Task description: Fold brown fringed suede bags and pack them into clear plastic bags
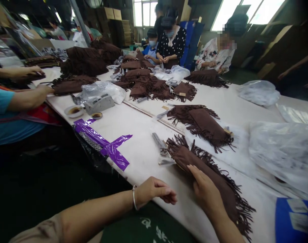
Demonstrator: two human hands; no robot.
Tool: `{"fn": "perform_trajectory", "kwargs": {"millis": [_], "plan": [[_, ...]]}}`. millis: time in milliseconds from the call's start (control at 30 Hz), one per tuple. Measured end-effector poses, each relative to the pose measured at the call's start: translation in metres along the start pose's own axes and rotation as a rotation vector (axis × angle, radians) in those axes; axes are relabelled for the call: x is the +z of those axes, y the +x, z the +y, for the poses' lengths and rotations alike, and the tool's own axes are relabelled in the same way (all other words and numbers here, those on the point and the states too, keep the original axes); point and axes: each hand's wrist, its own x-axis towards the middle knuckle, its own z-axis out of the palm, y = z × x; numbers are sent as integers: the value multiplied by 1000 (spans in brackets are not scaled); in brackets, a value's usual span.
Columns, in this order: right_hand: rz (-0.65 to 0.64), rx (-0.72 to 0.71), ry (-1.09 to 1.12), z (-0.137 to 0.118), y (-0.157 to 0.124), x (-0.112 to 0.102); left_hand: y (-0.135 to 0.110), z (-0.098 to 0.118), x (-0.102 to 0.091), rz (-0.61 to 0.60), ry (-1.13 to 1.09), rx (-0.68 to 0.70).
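A long dark brown fringed bag lies flat on the white table, its fringe spread along the far edge. My right hand rests on its near side with the fingers stretched out. My left hand, a silver bracelet at the wrist, hovers by the table's front edge, apart from the bag. Its fingers are curled in, and nothing shows in them. Grey wrapped strips stick out at the bag's left end. Just beyond lies another brown fringed bag with a small tan tag.
Purple tape covers part of the table edge. Behind it are a grey tape dispenser and a small white dish. Clear plastic bags lie at right, near a blue item. Co-workers handle brown goods around the table.
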Motion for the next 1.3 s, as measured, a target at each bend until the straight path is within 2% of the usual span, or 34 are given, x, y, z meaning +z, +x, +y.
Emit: {"fn": "perform_trajectory", "kwargs": {"millis": [33, 67, 167, 233, 300, 400, 467, 567, 667, 767, 833, 900, 967, 1033, 1100, 1200, 1233, 1300], "plan": [[-5, 9, -33, 4, -6, -2, -4, 8, -3, 35, 118, 47], [-11, 16, -74, 7, -12, -3, -4, 15, -8, 119, 215, 108], [-16, 18, -186, 9, -32, 4, 10, 24, -30, 451, 433, 241], [-16, 10, -216, 12, -40, 10, 21, 22, -43, 545, 579, 288], [-14, 16, -221, 19, -41, 9, 29, 17, -49, 496, 726, 356], [-34, 35, -191, 34, -32, -3, 36, 11, -41, 318, 817, 387], [-73, 46, -141, 41, -25, -14, 42, 8, -29, 209, 732, 272], [-127, 85, -40, 41, -18, -27, 57, 3, -12, 86, 442, 56], [-182, 146, 74, 27, -13, -28, 68, -7, -3, 66, 186, -37], [-214, 156, 177, -1, -6, -19, 70, -20, -1, 117, 55, -106], [-203, 103, 156, -23, 0, -7, 67, -29, -2, 151, 73, -120], [-181, 63, 60, -44, 7, 9, 64, -34, -5, 174, 190, -109], [-137, 88, -38, -57, 11, 25, 61, -32, -13, 201, 312, -101], [-75, 113, -102, -60, 12, 39, 61, -21, -28, 260, 418, -65], [-32, 85, -127, -55, 12, 49, 64, -2, -50, 354, 604, 104], [-28, 28, -118, -43, 9, 54, 80, 33, -89, 440, 1000, 497], [-36, 27, -107, -40, 9, 53, 88, 43, -102, 428, 1101, 567], [-64, 36, -61, -37, 10, 47, 106, 60, -122, 367, 1237, 588]]}}
